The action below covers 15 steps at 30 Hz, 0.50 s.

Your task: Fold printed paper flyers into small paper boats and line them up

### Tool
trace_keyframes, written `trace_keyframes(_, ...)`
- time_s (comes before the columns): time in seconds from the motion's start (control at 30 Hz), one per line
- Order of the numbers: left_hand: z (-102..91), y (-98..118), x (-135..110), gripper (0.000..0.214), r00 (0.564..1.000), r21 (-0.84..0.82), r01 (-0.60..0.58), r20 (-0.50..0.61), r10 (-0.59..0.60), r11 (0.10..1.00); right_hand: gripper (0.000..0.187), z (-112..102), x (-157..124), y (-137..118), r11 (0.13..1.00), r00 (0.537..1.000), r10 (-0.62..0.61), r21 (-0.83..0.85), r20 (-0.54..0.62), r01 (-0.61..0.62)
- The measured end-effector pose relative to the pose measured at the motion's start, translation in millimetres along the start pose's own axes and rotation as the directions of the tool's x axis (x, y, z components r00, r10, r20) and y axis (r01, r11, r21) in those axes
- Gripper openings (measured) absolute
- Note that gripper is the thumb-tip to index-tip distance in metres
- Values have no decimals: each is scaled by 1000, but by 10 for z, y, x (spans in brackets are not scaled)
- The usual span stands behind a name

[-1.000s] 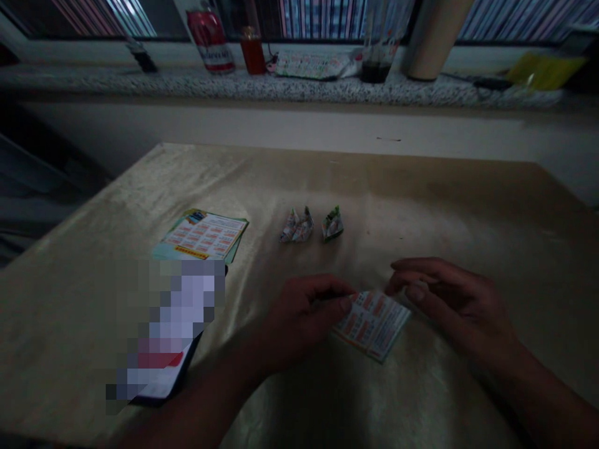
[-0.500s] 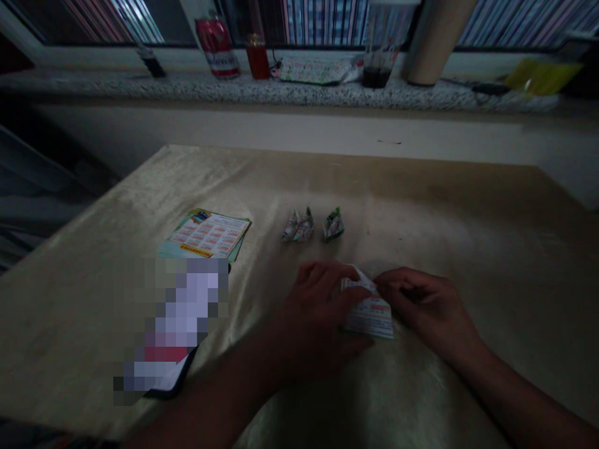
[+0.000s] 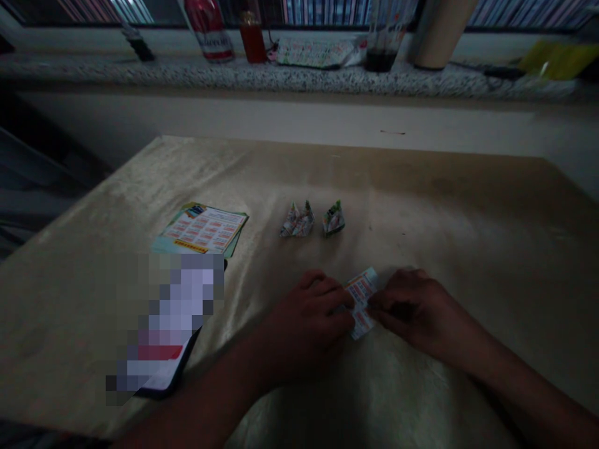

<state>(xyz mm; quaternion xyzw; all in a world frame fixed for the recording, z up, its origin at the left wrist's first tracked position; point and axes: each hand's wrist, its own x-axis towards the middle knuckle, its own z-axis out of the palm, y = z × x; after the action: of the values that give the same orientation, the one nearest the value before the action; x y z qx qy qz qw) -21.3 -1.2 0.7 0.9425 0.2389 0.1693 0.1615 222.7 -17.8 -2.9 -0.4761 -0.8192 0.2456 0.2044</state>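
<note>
Two bare hands are at work near the front of one table (image 3: 444,206) covered in a pale gold, creased, sheeny cloth. Between the hands is one small, folded, white paper sheet printed with orange-red blocks (image 3: 362,289), lying slantwise at or just above the cloth. The left hand (image 3: 318,312) has its fingers curled over the sheet's left side; whether it grips or only presses cannot be told. The right hand (image 3: 416,305) has thumb and fingertips brought together at the sheet's right edge, pinching it.

Beyond the hands stand two small, pointed, folded-paper shapes, set side by side and apart: the left one (image 3: 297,221) shows two peaks; the right one (image 3: 334,219) is narrower. To the left lies one pile of flat, printed, green-edged paper sheets (image 3: 206,227), at least two in number; an exact count cannot be made. Just nearer is one dark-edged phone (image 3: 163,379), its screen mostly blurred out.

On the grey speckled stone sill (image 3: 281,76), items include one red-and-white can (image 3: 213,37), one orange-red jar (image 3: 253,40) and one beige cylinder (image 3: 437,37).
</note>
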Motion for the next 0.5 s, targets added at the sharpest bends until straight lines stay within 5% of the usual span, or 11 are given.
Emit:
trace_keyframes(0.33, 9, 20, 23, 11, 999, -50, 46, 25, -45, 998, 13, -9, 20, 8, 1000, 998, -12, -25, 61, 13)
trace_keyframes(0.5, 59, 41, 74, 16, 980, -87, 194, -25, -197, 977, 14, 1, 7, -45, 995, 999, 48, -83, 21, -46)
